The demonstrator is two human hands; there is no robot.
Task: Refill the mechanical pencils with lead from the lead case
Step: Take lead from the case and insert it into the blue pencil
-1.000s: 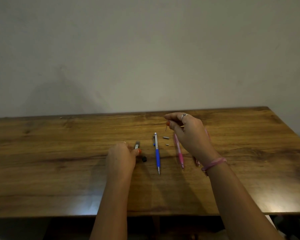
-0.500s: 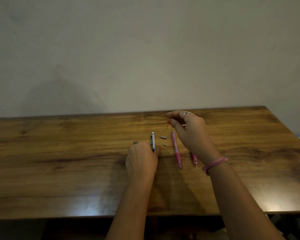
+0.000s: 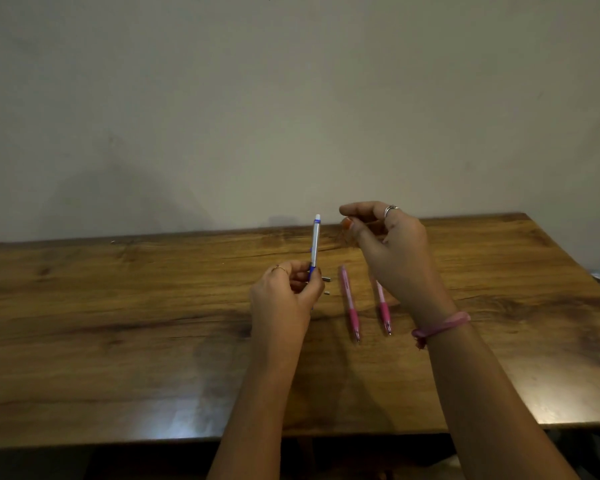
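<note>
At frame centre the left hand (image 3: 284, 296) curls its fingers (image 3: 300, 277) round the lower barrel of the blue-and-white pencil (image 3: 315, 244), held upright above the table (image 3: 118, 323). To its right, the raised right hand (image 3: 392, 251) pinches thumb to forefinger; whether on lead, I cannot tell. Two pink pencils (image 3: 350, 303) lie below it.

Both forearms rose from six o'clock toward the centre. The left hand (image 3: 284, 296) stood with its back to the camera, fingers curled and thumb pinching a blue-and-white mechanical pencil (image 3: 315, 245) held nearly upright. The right hand (image 3: 394, 251) hovered higher at two o'clock of the left, wrist bent, thumb and forefinger pinched together; whether they held anything could not be told.
</note>
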